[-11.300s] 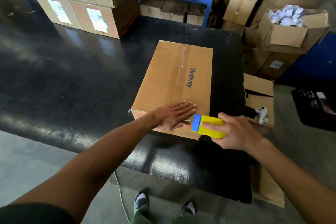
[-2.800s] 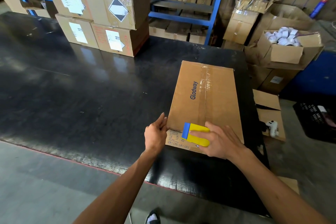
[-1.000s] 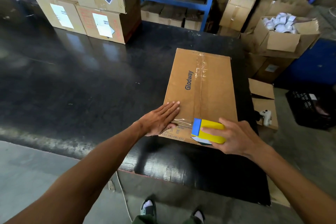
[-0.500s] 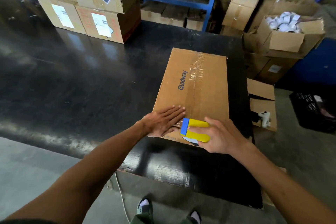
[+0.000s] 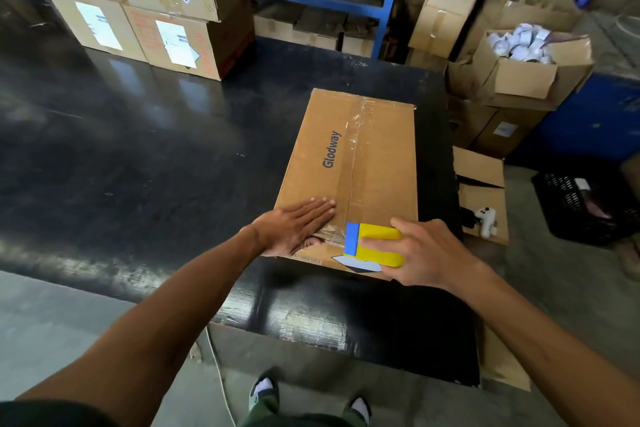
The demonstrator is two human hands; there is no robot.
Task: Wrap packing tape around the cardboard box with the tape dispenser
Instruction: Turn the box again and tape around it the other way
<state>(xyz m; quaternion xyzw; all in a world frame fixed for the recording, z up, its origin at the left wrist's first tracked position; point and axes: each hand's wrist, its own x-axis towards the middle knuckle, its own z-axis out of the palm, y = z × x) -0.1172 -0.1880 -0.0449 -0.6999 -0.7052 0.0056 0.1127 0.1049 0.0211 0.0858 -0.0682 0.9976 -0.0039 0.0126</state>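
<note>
Table (image 5: pixel 145 156) left of cardboard box (image 5: pixel 377 156) bare; stacked boxes (image 5: pixel 162 10) block far-left corner.

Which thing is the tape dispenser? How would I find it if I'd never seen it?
Start at the black table and find the flat cardboard box printed "Glodway". At its near edge, the right hand grips the tape dispenser. It is the only bright yellow thing, with a blue front end.

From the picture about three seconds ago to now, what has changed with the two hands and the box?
The left hand left the box's near left corner and now lies flat on top of the cardboard box, pressing the tape beside the tape dispenser. The right hand grips the dispenser at the near edge as before. The box's orientation is unchanged.
</note>
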